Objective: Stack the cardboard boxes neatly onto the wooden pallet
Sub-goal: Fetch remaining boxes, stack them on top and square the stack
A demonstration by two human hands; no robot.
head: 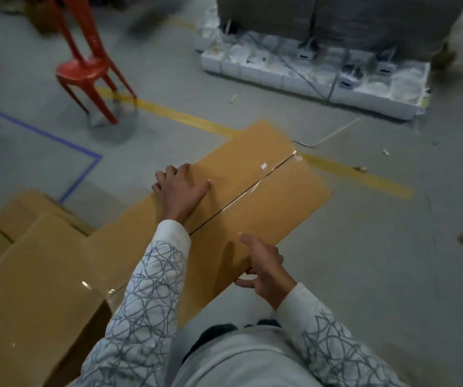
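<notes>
Patterned sleeves (146, 289) reaching forward. Right hand (266, 269) gripping box (266, 208) near edge, thumb on top, fingers curling under. Left hand (180, 188) curling over its left edge. Box hanging over floor (364, 247), just beside other boxes (35, 275) at left

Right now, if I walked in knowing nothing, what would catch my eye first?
First, the big taped cardboard box in the middle, held by both hands: the left hand grips its left edge and the right hand pinches its near edge. Next, the red plastic chair at upper left and the white foam trays on the floor at upper right. More cardboard boxes sit at lower left.
</notes>
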